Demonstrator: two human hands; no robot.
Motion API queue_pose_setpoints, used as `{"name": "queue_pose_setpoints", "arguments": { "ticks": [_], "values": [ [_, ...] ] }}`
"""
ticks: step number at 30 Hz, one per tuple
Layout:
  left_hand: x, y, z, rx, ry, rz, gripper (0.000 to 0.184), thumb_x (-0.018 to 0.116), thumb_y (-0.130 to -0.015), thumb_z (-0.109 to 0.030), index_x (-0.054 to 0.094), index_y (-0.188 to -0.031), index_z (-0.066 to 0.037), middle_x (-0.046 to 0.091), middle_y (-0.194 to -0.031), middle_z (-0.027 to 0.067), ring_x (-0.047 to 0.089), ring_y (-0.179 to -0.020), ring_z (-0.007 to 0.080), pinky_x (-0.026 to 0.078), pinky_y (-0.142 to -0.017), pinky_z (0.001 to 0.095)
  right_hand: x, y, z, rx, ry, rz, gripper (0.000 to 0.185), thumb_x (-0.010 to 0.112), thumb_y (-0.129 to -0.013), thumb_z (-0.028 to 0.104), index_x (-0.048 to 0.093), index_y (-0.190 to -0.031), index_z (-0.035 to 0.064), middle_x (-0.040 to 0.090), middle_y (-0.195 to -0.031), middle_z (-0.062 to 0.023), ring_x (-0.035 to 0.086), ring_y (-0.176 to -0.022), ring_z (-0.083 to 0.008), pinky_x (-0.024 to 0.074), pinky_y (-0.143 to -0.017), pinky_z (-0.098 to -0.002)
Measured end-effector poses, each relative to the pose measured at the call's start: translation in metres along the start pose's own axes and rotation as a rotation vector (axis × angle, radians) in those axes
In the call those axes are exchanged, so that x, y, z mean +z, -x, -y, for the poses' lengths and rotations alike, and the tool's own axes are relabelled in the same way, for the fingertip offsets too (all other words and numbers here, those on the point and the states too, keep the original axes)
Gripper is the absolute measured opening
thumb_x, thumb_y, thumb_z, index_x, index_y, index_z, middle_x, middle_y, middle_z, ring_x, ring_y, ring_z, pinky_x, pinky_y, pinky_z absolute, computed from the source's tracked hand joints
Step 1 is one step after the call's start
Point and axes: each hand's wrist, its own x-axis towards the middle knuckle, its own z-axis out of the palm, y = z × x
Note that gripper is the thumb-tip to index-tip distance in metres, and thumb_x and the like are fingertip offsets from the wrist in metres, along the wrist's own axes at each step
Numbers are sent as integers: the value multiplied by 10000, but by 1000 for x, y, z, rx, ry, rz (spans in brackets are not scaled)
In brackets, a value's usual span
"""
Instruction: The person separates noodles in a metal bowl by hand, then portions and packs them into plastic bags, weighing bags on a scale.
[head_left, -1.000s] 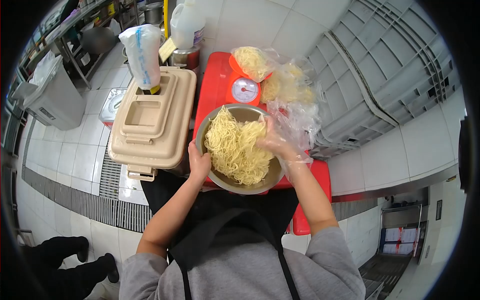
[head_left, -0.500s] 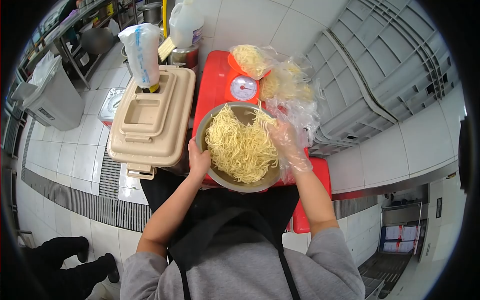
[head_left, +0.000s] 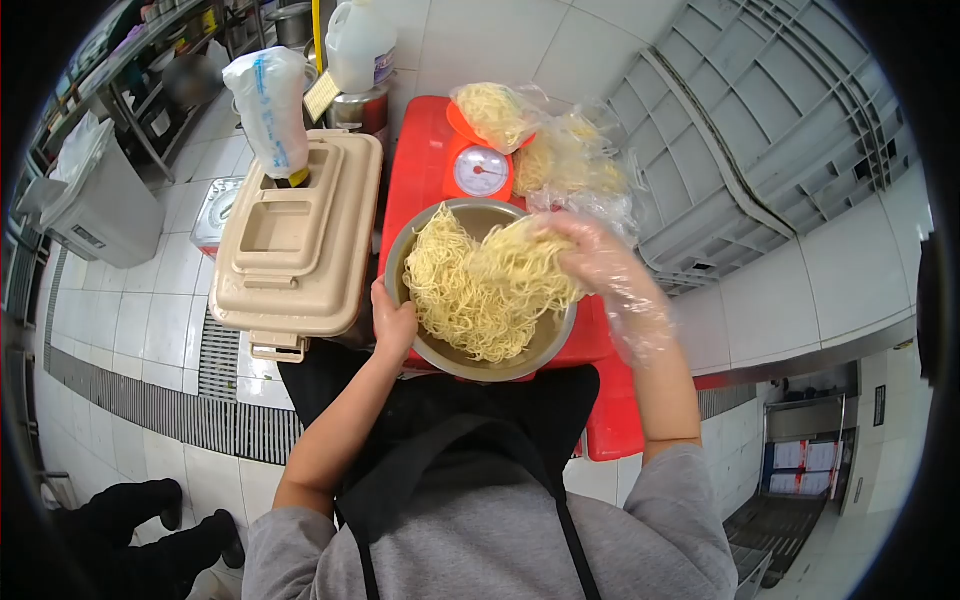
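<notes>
A metal bowl (head_left: 545, 355) full of pale yellow noodles (head_left: 470, 300) stands in front of me on a red surface (head_left: 410, 160). My left hand (head_left: 394, 318) is bare and grips the bowl's left rim. Over the bowl's right side is my right hand (head_left: 590, 252), in a clear plastic glove, with its fingers closed on a clump of noodles lifted above the rest. Behind the bowl sits an orange kitchen scale (head_left: 481, 172) carrying a bag of noodles (head_left: 494, 115). More bagged noodles (head_left: 575, 160) lie to the right of the scale.
A beige lidded container (head_left: 295, 240) stands left of the bowl, with a plastic-wrapped bottle (head_left: 270, 115) on it. Grey plastic crates (head_left: 740, 140) stack up on the right. A jug (head_left: 360, 45) is at the back. Another person's legs (head_left: 150, 540) show at lower left.
My right hand has risen and moved slightly right, lifting a clump of noodles off the bowl's right side. My left hand stays at the rim.
</notes>
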Motion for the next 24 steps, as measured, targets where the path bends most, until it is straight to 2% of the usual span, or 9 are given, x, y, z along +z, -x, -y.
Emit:
{"name": "queue_pose_setpoints", "arguments": {
  "ticks": [3, 4, 7, 8, 10, 15, 18, 23, 24],
  "values": [
    [1, 1, -2, 22, -20, -12, 605, 449, -730, 119, 351, -1316, 2, 503, -1226, 152, 506, -1140, 239, 399, -984, 339, -12, -40, -49, -229, 587, 310, 397, 645, -741, 127, 638, -1129, 44, 617, -1183, -74, 580, -1049, -187, 435, -919, -323],
    [2, 3, -2, 26, -26, -18, 604, 448, -729, 121, 352, -1313, 2, 503, -1226, 153, 505, -1141, 239, 399, -985, 340, 1, -42, -56, -145, 303, 233, 503, 713, -726, 179, 606, -1204, 67, 629, -1173, -93, 583, -1051, -203, 440, -917, -342],
    [3, 2, -5, 23, 83, -17, 516, 484, -697, 85, 415, -1206, 37, 481, -1170, 217, 472, -1153, 349, 359, -1006, 393, 43, -61, -45, -134, 193, 29, 583, 714, -725, 189, 557, -1276, 78, 647, -1129, -103, 585, -1051, -227, 438, -920, -356],
    [5, 1, 1, 47, 47, -22, 545, 472, -706, 100, 396, -1240, 26, 491, -1187, 197, 484, -1151, 314, 373, -999, 376, 70, -80, -80, -241, 604, -147, 605, 703, -722, 170, 538, -1297, 82, 655, -1107, -107, 599, -1021, -231, 449, -901, -346],
    [10, -3, 19, 97, -19, -48, 605, 448, -723, 129, 357, -1308, 4, 511, -1222, 158, 510, -1148, 244, 399, -985, 340, 98, -108, -135, -313, 948, -219, 619, 672, -714, 124, 522, -1313, 81, 664, -1068, -116, 618, -956, -229, 466, -856, -327],
    [4, -1, 6, 49, 9, -130, 579, 447, -727, 117, 382, -1292, 4, 528, -1192, 162, 527, -1126, 241, 403, -978, 330, 94, -99, -115, -284, 342, 126, 564, 571, -692, 9, 552, -1255, 38, 675, -943, -144, 621, -760, -218, 485, -711, -310],
    [2, 0, 7, 22, 60, -124, 573, 449, -730, 111, 386, -1289, 3, 533, -1181, 163, 531, -1115, 243, 406, -971, 332, 63, -97, -112, -343, 365, 61, 490, 569, -703, 4, 591, -1191, 33, 670, -877, -147, 611, -732, -206, 478, -681, -314],
    [-3, 4, -12, -28, 101, -117, 524, 479, -714, 78, 429, -1233, 23, 481, -1195, 207, 484, -1142, 346, 366, -999, 384, 31, -81, -48, -284, 736, -122, 434, 718, -702, 187, 645, -1121, 101, 693, -906, -106, 652, -752, -215, 499, -699, -346],
    [-3, 4, -11, -18, 73, -120, 536, 472, -721, 83, 417, -1249, 14, 501, -1184, 192, 502, -1124, 316, 382, -984, 371, 28, -78, -36, -239, 856, -174, 445, 752, -698, 236, 652, -1114, 115, 699, -919, -94, 659, -758, -215, 503, -703, -352]
  ]
}}
